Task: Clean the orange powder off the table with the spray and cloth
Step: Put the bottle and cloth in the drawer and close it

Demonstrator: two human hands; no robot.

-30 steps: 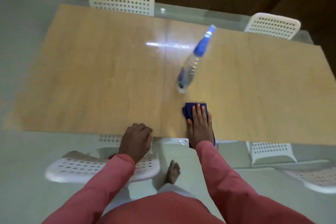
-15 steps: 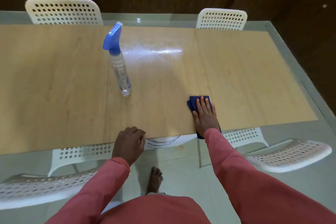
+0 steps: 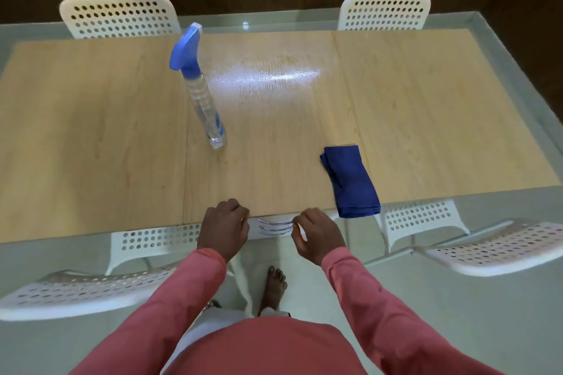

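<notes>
Lifted off the cloth [image 3: 350, 181] now: right hand [image 3: 318, 236], loosely curled, empty, beside left hand [image 3: 224, 230] at the table [image 3: 91, 131] near edge. Spray [image 3: 201, 85] upright mid-table. No orange powder visible; seemingly done.

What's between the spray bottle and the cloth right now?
Nothing: in the head view, the stretch of table from the spray bottle to the folded blue cloth is bare wood. Neither hand is over it.

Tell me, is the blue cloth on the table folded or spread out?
Folded. The blue cloth lies as a compact rectangle at the table near edge, with layered edges showing at its far corner; neither hand touches it.
</notes>
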